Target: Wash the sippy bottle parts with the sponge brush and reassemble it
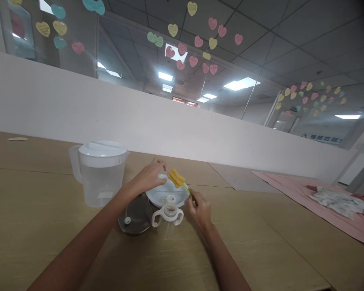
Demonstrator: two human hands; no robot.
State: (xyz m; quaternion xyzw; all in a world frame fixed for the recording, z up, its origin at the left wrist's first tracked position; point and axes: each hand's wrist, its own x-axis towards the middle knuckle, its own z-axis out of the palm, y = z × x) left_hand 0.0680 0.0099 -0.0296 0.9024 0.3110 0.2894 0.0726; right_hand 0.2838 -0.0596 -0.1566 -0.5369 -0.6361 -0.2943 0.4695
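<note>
Brush with yellow sponge head and green handle (176,178), held up to small translucent white piece (162,176)

Fingers of the right grip (200,208) are closed around the brush's handle, and its sponge head points up and left. The left grip (150,176) pinches the small piece at the sponge's tip; whether sponge and piece touch, I cannot tell. Both grips are above a shallow white bowl (151,198), in which a small white ring (170,199) lies near the front edge. Just in front of the bowl stands a clear bottle with a white two-handled collar (168,220), upright and open at the top. Beside the bottle, to its left, lies a round dark-grey dish (139,214) with a little white knob-like part (127,220) on it. Farther left stands a translucent plastic pitcher with a white lid (101,182), its handle turned left. All of these rest on a light wood-coloured desk (255,250). At the far right a pink cloth (294,190) is spread out, with a crumpled white patterned cloth (339,202) on it. Behind runs a white wall (170,125), topped by glass panes dotted with heart-shaped paper notes (212,23).
</note>
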